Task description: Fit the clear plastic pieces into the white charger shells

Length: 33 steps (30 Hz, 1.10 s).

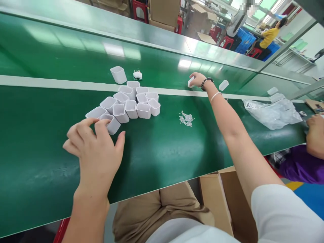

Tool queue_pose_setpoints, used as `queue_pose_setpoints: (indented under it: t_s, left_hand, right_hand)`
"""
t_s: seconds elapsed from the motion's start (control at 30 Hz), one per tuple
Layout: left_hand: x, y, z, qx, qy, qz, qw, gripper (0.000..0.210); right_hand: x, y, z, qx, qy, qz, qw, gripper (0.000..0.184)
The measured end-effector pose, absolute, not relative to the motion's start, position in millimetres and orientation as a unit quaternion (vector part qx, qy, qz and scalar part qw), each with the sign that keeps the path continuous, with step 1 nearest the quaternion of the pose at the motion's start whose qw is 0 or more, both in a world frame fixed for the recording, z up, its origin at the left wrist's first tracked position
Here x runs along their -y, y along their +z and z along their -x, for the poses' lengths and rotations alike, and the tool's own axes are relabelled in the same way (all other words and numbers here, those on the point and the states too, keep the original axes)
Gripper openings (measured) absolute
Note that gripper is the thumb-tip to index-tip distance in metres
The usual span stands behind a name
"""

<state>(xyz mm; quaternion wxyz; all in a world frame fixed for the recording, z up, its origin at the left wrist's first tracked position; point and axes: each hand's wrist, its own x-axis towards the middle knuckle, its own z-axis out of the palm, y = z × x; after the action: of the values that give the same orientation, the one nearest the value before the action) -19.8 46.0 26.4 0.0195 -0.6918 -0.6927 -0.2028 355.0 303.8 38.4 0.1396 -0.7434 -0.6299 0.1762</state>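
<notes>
A cluster of several white square plastic shells (131, 106) lies on the green conveyor belt (157, 152). My left hand (95, 148) hovers at the cluster's near left corner, fingers spread, its fingertips at the nearest shell (112, 124). My right hand (198, 80) is stretched far across the belt and closes on a single white shell (190, 82) near the belt's white stripe. Another shell (223, 85) lies just right of that hand. One shell (118, 74) stands apart behind the cluster, beside a small white plug part (137, 75).
A small heap of tiny white bits (186, 118) lies mid-belt. A crumpled clear plastic bag (272, 113) sits at right, near a co-worker's hand (315, 135) and purple sleeve. An open cardboard box (222, 199) stands below the belt's edge. Another person in yellow (269, 37) sits far back.
</notes>
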Motion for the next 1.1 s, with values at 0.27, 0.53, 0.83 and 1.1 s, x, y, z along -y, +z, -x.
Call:
queue_pose_setpoints:
  t_s: [0.27, 0.53, 0.83, 1.1]
  left_hand:
    - [-45, 16, 24, 0.613, -0.278, 0.738, 0.057, 0.016]
    - [-29, 6, 4, 0.436, -0.311, 0.835, -0.129, 0.025]
    - [-31, 0, 5, 0.461, -0.227, 0.856, 0.054, 0.047]
    - [-29, 5, 10, 0.537, -0.249, 0.805, -0.029, 0.039]
  right_hand:
    - [-257, 24, -328, 0.677, 0.067, 0.71, 0.183, 0.088]
    - [-128, 17, -359, 0.75, 0.325, 0.552, 0.167, 0.022]
    - [-124, -5, -373, 0.762, 0.334, 0.498, 0.245, 0.018]
    - [-118, -10, -366, 0.784, 0.262, 0.51, 0.239, 0.019]
